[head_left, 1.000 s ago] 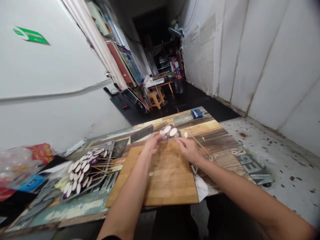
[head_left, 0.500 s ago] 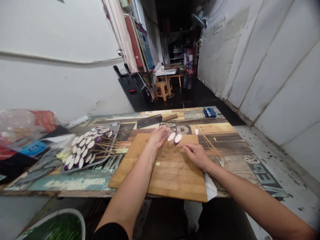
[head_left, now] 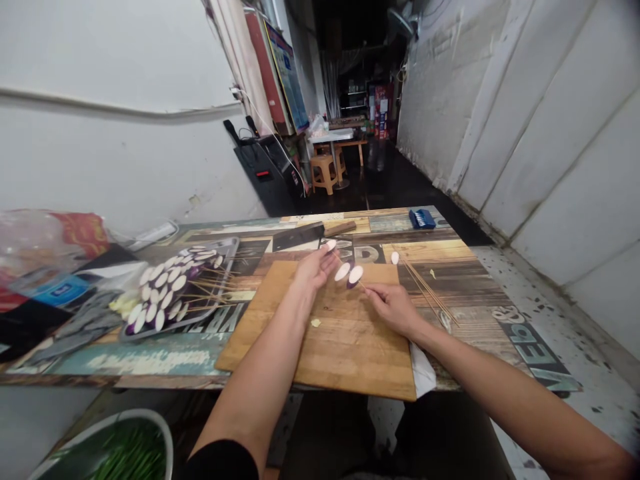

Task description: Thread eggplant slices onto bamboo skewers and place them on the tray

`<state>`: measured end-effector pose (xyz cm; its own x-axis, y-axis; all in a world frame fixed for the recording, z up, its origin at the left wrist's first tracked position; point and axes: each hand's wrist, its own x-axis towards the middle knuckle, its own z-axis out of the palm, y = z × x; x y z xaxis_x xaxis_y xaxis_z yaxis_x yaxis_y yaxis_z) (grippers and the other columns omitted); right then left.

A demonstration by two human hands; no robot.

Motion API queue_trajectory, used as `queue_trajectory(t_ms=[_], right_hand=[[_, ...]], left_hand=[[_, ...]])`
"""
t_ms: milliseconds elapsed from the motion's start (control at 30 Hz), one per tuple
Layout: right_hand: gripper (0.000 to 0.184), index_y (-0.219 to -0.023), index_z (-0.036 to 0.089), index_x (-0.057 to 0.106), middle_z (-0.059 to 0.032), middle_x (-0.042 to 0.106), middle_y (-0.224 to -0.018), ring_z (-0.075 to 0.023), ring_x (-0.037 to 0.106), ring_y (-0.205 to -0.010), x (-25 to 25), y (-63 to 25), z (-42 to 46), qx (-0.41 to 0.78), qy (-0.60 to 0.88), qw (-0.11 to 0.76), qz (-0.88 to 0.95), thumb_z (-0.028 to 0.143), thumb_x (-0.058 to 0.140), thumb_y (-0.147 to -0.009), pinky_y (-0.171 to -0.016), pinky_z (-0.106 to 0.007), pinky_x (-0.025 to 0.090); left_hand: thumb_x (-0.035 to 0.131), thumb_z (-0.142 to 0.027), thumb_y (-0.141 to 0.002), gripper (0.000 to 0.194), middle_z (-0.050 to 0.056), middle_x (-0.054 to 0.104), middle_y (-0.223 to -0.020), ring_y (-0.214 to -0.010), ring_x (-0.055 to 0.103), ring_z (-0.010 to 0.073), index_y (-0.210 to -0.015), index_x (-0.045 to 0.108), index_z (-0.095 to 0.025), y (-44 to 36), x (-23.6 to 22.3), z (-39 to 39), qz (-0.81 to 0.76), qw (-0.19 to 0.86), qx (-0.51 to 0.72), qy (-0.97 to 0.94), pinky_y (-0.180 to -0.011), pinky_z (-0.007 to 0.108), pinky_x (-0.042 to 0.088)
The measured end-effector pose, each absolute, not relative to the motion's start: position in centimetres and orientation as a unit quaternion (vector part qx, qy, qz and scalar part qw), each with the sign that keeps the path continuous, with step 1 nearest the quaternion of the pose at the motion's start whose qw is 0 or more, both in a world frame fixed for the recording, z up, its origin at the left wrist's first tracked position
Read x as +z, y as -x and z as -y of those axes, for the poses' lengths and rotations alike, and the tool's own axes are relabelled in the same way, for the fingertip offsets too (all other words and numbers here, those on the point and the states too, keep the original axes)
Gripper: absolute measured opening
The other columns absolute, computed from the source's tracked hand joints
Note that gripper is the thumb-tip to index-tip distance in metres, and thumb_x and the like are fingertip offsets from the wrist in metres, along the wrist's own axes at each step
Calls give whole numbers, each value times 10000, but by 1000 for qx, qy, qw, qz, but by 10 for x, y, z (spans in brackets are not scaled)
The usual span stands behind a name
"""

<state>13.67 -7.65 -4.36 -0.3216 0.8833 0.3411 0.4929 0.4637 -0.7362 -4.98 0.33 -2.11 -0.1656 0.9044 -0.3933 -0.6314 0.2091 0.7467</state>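
Observation:
My right hand [head_left: 393, 307] pinches a thin bamboo skewer [head_left: 361, 285] that carries two white eggplant slices with purple skin [head_left: 350, 273], held just above the far part of a wooden cutting board [head_left: 340, 340]. My left hand [head_left: 314, 267] reaches past the board's far edge and holds another slice [head_left: 331, 245] between its fingertips. One loose slice [head_left: 395, 257] lies on the table to the right. A bundle of bare skewers [head_left: 425, 290] rests right of the board.
A metal tray [head_left: 200, 313] at the left holds several finished eggplant skewers [head_left: 165, 293]. A cleaver [head_left: 305, 235] and a blue box [head_left: 421, 219] lie at the table's far side. Plastic bags [head_left: 45, 260] sit far left, a bowl of greens [head_left: 120, 453] below. Wall on both sides.
The view dropped and steadied. My right hand drew the skewer with two slices back from the pile at the far edge; my left hand reached forward and took up a slice.

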Motion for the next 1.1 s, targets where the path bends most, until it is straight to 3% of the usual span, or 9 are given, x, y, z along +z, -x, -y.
queue_trajectory(t_ms=[367, 600, 833, 1100], right_hand=[[265, -807, 212, 701, -19, 702, -844, -162, 624, -689, -48, -137, 73, 267, 444, 389, 762, 265, 444, -846, -644, -238, 452], [265, -918, 217, 698, -20, 704, -821, -158, 619, -662, -50, -137, 74, 271, 460, 387, 752, 283, 454, -842, -621, -238, 452], [280, -921, 216, 701, -13, 706, -802, -138, 600, -595, -45, -137, 76, 257, 458, 378, 762, 276, 436, -853, -562, -219, 421], [274, -919, 205, 698, -25, 704, -826, -149, 617, -653, -49, -135, 75, 251, 466, 385, 757, 273, 442, -849, -585, -214, 425]], left_hand=[[598, -107, -751, 64, 96, 665, -770, -732, 646, 147, -810, 618, -92, 46, -16, -1, -467, 624, 610, -142, -675, 235, 542], [614, -108, -739, 112, 102, 662, -767, -701, 645, 144, -849, 616, -84, 46, -15, 0, -468, 620, 612, -147, -667, 242, 542], [633, -86, -712, 95, 97, 667, -759, -672, 649, 154, -801, 601, -75, 45, -15, 2, -463, 616, 614, -173, -664, 264, 547], [644, -81, -692, 85, 88, 670, -736, -669, 654, 173, -719, 565, -96, 40, -18, 5, -466, 599, 612, -221, -671, 295, 541]])
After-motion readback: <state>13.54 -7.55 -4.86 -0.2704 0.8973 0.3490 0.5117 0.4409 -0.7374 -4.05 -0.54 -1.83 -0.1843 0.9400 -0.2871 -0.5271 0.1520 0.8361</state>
